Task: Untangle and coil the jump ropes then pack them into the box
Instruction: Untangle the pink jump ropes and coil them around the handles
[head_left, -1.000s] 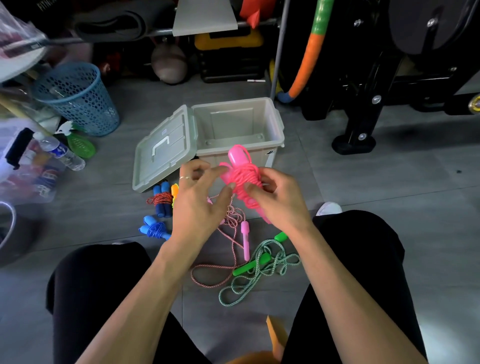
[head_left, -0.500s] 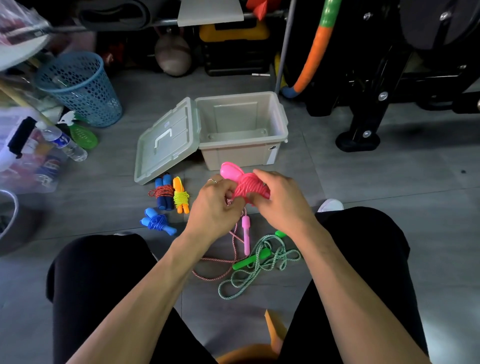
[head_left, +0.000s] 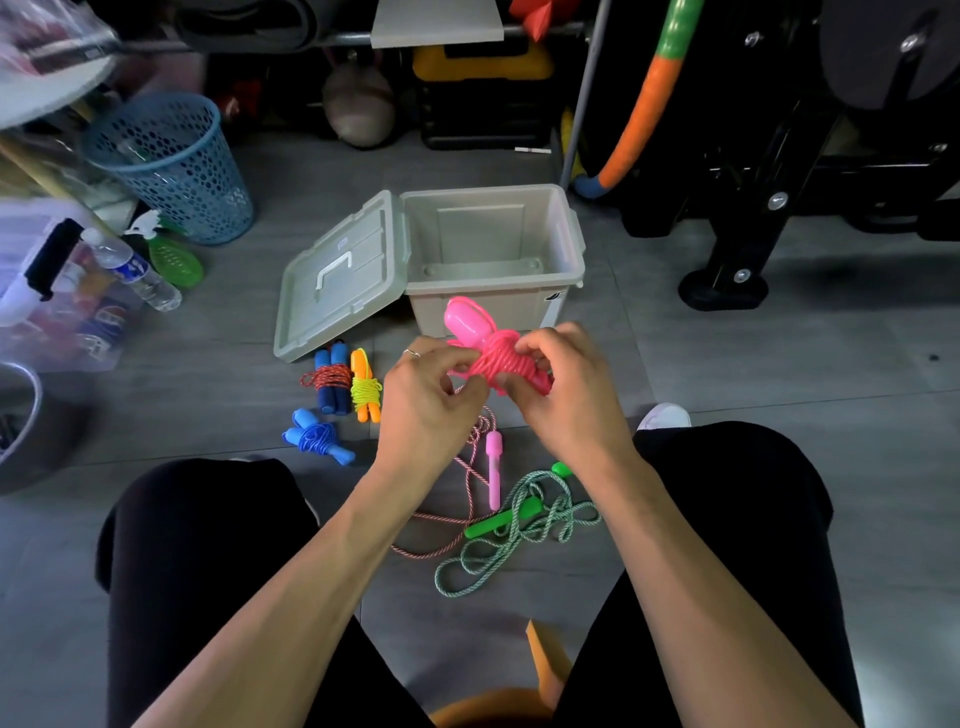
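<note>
Mid-step: securing the coil of the pink jump rope (head_left: 496, 358), held in the air just near of the open box (head_left: 493, 291). Left hand (head_left: 426, 400) pinching the cord's end at the bundle's left side; right hand (head_left: 566, 384) curled round the wraps. Next, probably: tucking the loose end, then setting the bundle down. Still tangled on the near floor: green rope (head_left: 519, 540) and striped pink rope (head_left: 470, 467).

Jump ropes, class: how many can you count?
6. Pink rope in both hands; three coiled bundles left of them: red-blue, yellow-orange, blue; loose pink-striped rope and green rope on the floor.
</note>
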